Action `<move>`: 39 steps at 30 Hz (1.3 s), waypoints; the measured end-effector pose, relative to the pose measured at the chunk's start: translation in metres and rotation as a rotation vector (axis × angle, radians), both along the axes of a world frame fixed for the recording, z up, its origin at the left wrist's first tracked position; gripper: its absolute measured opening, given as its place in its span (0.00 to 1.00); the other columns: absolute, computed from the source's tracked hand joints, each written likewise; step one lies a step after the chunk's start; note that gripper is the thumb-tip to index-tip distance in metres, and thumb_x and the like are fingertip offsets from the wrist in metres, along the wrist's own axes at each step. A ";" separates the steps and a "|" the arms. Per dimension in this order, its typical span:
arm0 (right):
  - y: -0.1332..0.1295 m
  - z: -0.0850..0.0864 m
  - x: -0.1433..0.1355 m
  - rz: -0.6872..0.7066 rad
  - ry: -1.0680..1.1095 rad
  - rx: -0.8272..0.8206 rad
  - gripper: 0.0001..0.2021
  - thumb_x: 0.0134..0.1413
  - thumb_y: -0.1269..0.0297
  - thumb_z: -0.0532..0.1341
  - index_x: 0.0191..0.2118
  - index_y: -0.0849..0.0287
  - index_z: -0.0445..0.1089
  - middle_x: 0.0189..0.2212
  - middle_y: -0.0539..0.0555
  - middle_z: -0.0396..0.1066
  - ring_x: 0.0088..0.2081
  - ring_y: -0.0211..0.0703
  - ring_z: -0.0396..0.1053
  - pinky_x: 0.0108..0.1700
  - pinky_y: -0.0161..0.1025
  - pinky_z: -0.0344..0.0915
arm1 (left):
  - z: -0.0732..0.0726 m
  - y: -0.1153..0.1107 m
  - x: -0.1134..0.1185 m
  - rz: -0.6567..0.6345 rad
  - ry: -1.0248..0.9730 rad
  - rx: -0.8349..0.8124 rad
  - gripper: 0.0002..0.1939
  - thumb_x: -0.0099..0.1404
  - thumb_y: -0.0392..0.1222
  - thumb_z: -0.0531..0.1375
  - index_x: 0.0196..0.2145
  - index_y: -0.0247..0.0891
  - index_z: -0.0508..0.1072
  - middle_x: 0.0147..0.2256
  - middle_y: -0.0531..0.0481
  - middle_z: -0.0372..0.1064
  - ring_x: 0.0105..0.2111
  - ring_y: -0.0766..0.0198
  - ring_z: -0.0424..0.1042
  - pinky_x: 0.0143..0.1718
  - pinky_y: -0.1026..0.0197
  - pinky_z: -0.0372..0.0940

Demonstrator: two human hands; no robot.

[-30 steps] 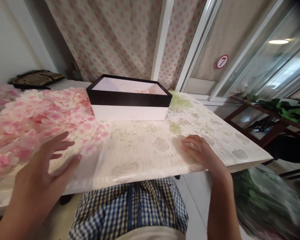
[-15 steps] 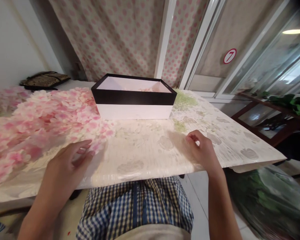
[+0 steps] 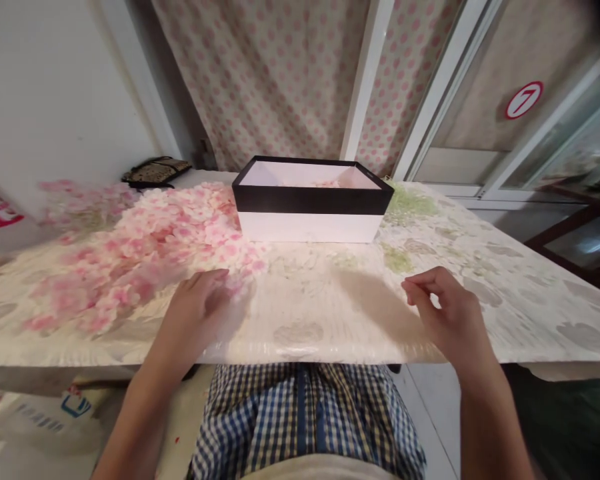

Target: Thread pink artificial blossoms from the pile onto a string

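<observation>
My left hand (image 3: 194,313) is over the near edge of a spread of pink and white artificial blossoms (image 3: 180,230). Its fingers are loosely bent and apart from the thumb, with nothing visible between them. My right hand (image 3: 447,313) hovers over the right part of the table, thumb and forefinger tips pressed together. Whatever they might pinch is hidden or too small to see. Beyond both hands stands a white box with a black rim band (image 3: 313,227). It is open at the top, and some pink petals (image 3: 325,184) show inside.
A cream patterned cloth (image 3: 300,300) covers the table. Pale green shreds (image 3: 410,201) lie right of the box, with a smaller tuft (image 3: 396,259) nearer me. A dark patterned pouch (image 3: 156,171) sits at the back left. A polka-dot curtain (image 3: 280,80) hangs behind.
The view has swung left, so box, blossoms and hands appear further right. My right thumb and forefinger still meet at the tips. The box has not visibly moved on the table.
</observation>
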State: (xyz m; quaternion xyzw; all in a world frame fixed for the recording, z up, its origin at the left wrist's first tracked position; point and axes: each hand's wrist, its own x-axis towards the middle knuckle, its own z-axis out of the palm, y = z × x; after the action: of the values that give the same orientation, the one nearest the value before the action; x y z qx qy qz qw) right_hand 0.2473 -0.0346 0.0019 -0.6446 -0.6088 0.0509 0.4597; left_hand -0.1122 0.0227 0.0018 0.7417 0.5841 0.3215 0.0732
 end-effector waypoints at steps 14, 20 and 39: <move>0.000 -0.010 -0.042 0.233 0.058 -0.018 0.05 0.61 0.64 0.56 0.40 0.54 0.68 0.33 0.52 0.77 0.34 0.44 0.77 0.36 0.38 0.71 | 0.005 0.006 0.006 0.009 -0.415 -0.027 0.19 0.58 0.46 0.61 0.48 0.42 0.70 0.35 0.50 0.71 0.37 0.57 0.73 0.39 0.59 0.69; 0.000 -0.013 -0.057 0.376 0.107 -0.001 0.05 0.62 0.65 0.57 0.40 0.53 0.70 0.33 0.51 0.77 0.35 0.44 0.77 0.35 0.37 0.72 | 0.011 -0.001 0.026 -0.101 -0.644 0.018 0.17 0.56 0.43 0.66 0.44 0.41 0.71 0.31 0.53 0.70 0.33 0.63 0.73 0.37 0.62 0.70; 0.008 -0.005 -0.099 0.665 0.631 -0.032 0.04 0.52 0.69 0.66 0.32 0.52 0.76 0.34 0.50 0.78 0.39 0.41 0.76 0.42 0.40 0.74 | 0.002 -0.032 0.079 -0.503 -0.722 -0.271 0.18 0.64 0.37 0.62 0.51 0.42 0.68 0.38 0.50 0.70 0.41 0.64 0.72 0.43 0.65 0.67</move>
State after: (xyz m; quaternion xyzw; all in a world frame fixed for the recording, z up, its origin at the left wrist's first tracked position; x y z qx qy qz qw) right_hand 0.1481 -0.0268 -0.0031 -0.3742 -0.6120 0.3986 0.5715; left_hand -0.0332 -0.0097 0.0043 0.6844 0.3600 0.4523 0.4443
